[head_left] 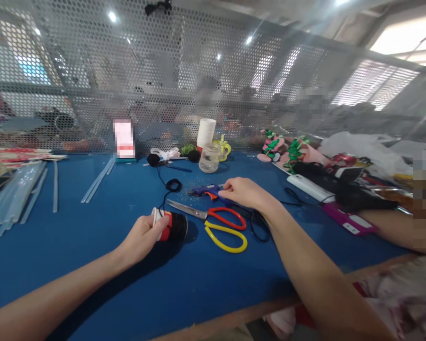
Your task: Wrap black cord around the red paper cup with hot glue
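Note:
My left hand (144, 237) is closed around a paper cup (166, 229) lying on its side, red with a white rim. Black cord (179, 226) is wound round the cup's other end, and a strand runs from it up to a small coil (173, 185) on the table. With fingers bent, my right hand (243, 192) grips a blue glue gun (202, 190) with an orange trigger, nozzle to the left. Between my hands lie scissors (190, 210), with one red and one yellow handle, blades pointing left.
Translucent glue sticks (17, 192) lie at left. A clear jar (209, 158), stacked paper cups (206, 130) and a black yarn ball (153, 159) stand behind. At right are a power strip (348, 219), a white power bank-like bar (310, 188) and another person's arm (394, 225).

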A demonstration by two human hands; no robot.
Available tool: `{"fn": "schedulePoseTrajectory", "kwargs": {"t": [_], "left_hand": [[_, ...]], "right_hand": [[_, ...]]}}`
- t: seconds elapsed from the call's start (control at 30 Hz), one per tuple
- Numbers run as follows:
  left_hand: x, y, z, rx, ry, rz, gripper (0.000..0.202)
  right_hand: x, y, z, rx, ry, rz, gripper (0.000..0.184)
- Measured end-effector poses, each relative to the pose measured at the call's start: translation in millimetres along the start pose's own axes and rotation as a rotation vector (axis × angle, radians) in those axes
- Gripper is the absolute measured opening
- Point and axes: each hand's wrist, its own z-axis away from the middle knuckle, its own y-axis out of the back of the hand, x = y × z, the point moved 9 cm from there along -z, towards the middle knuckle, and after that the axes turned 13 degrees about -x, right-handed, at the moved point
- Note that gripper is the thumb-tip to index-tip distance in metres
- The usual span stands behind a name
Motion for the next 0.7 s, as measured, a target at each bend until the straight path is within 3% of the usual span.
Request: {"fn": "schedulePoseTrajectory", "kwargs": {"t": [0.17, 0.27, 0.37, 0.47, 0.6, 0.7], "left_hand": [[4.8, -1.5, 1.4, -0.010, -0.038, -0.068, 0.035], [8.7, -2.0, 2.2, -0.005, -0.077, -0.106, 0.034], [13.7, -0.7, 3.2, 0.015, -0.126, -0.176, 0.034], [19.0, 0.4, 4.2, 0.023, -0.170, -0.273, 0.035], [22.1, 3.4, 4.5, 0.038, -0.180, -0.343, 0.036], [21.0, 4.8, 3.8, 0.047, -0.166, -0.341, 0.036]], "right_hand": [[9.4, -20.2, -29.9, 0.002, -0.070, 0.019, 0.006], [8.6, -22.2, -30.9, 0.066, -0.081, -0.023, 0.017], [6.0, -10.0, -17.0, 0.168, -0.080, -0.096, 0.032], [-7.9, 0.7, 1.9, 0.199, 0.011, -0.175, 0.032], [-41.7, -13.8, 21.3, -0.024, 0.275, -0.507, 0.025], [-56.9, -18.3, 34.5, -0.053, 0.375, -0.630, 0.026]]}}
